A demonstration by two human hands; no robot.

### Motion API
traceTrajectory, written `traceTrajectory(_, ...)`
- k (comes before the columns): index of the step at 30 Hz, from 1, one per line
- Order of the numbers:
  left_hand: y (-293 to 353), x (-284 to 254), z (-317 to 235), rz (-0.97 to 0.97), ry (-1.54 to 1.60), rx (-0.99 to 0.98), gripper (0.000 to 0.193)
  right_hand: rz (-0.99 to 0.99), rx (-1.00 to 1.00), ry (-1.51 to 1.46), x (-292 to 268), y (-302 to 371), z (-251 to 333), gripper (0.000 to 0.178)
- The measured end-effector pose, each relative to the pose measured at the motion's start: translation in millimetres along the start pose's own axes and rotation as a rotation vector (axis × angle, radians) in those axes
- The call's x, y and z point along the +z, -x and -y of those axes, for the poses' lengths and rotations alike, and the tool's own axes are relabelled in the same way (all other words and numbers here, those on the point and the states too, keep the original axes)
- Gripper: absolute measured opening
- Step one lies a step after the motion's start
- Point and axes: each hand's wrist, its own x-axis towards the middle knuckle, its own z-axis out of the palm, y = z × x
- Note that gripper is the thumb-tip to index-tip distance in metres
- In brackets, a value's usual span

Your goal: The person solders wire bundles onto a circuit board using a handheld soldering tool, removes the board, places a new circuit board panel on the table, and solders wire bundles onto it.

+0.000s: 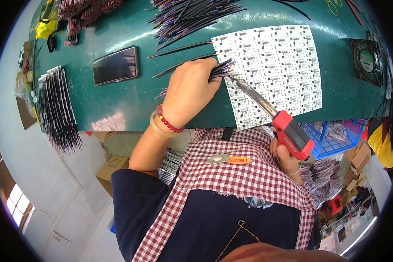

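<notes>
My left hand (pixel 192 83) is closed round a small bunch of black cables (pixel 220 72), whose coloured wire ends fan out over the left edge of a white sheet of circuit boards (pixel 275 70). In my right hand (pixel 288 159) is a soldering iron (pixel 292 135) with a red and black body. The iron's metal tip comes down beside those wire ends at the sheet's edge; whether it touches is too small to tell. Two single black cables (pixel 179 49) lie from that edge toward the left, above my left hand.
A big pile of black cables (pixel 187 19) lies at the back of the green table (pixel 83 109). Left of my hand is a phone (pixel 116 65), then a stack of wired board strips (pixel 56 105). A small black fan (pixel 366 61) stands right; a blue crate (pixel 336 139) sits below.
</notes>
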Motion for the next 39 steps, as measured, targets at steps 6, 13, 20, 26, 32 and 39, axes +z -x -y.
traceTrajectory(6, 1, -2, -1, 0.009, 0.014, -0.025, 0.019, -0.012, -0.004, -0.018, 3, -6, -4, 0.018)
traceTrajectory(13, 2, -2, -2, 0.033, -0.033, -0.014, 0.018, 0.012, -0.006, 0.005, 0, -3, -9, 0.017)
traceTrajectory(20, 1, -1, -2, 0.044, -0.080, 0.009, 0.017, 0.009, -0.009, -0.058, 1, -2, -8, 0.017)
traceTrajectory(26, 0, -3, -2, 0.065, -0.086, 0.004, 0.017, 0.010, 0.013, -0.049, 3, -4, -5, 0.017)
traceTrajectory(32, -2, -3, -1, 0.072, -0.121, 0.022, 0.016, -0.009, 0.000, 0.023, 9, -6, 0, 0.019)
traceTrajectory(39, -3, -4, -2, 0.088, -0.142, 0.034, 0.016, 0.003, -0.034, 0.000, 1, 1, -1, 0.031)
